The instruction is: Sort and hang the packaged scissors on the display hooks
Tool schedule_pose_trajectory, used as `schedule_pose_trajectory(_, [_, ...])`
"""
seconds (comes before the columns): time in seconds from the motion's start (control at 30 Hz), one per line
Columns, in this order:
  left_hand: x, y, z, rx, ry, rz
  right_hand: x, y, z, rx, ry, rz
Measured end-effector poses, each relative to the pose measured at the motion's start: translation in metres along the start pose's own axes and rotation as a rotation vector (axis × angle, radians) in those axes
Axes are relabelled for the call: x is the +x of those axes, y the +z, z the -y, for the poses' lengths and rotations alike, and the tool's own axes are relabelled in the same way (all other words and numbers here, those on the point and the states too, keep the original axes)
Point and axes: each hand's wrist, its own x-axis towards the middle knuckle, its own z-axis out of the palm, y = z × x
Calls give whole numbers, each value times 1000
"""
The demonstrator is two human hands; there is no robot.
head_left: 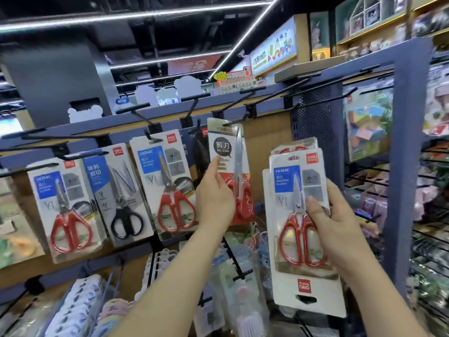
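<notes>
My left hand [213, 195] pinches a pack of red-handled scissors [239, 166] with a black label; its top hole sits at the tip of a black display hook [237, 119]. My right hand [340, 227] grips a stack of several white packs of red-handled scissors [296, 215], held to the right of the hook; the front pack's red logo and hanging slot are at its bottom. Hanging to the left are a red-handled pack [167, 186], a black-handled pack [119, 193] and another red-handled pack [65, 210].
Bare black hooks [286, 90] stick out along the blue rail to the upper right. A blue perforated frame post [408, 166] stands right of my stack. Wire racks with goods lie beyond it, and more packaged items hang below the scissors row.
</notes>
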Motion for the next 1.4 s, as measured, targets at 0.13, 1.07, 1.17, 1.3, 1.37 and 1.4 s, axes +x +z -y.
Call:
schedule_pose_trajectory(0.13, [22, 13, 4, 255, -47, 122, 13, 6, -6, 17, 28, 8])
schedule_pose_trajectory(1.07, [-38, -25, 4, -239, 66, 308, 2, 60, -7, 325, -82, -5])
schedule_pose_trajectory(1.17, [-40, -32, 4, -251, 11, 228, -7, 64, -3, 339, -46, 27])
schedule_pose_trajectory(1.3, [-48, -40, 4, -311, -25, 202, -16, 62, 1, 372, 28, 72])
schedule_pose_trajectory(1.37, [-52, -42, 6, -333, -21, 188, -20, 65, 1, 413, 67, 83])
schedule_pose_trajectory(1.4, [-55, -43, 8, -336, -3, 183, -23, 67, 0, 442, 91, 76])
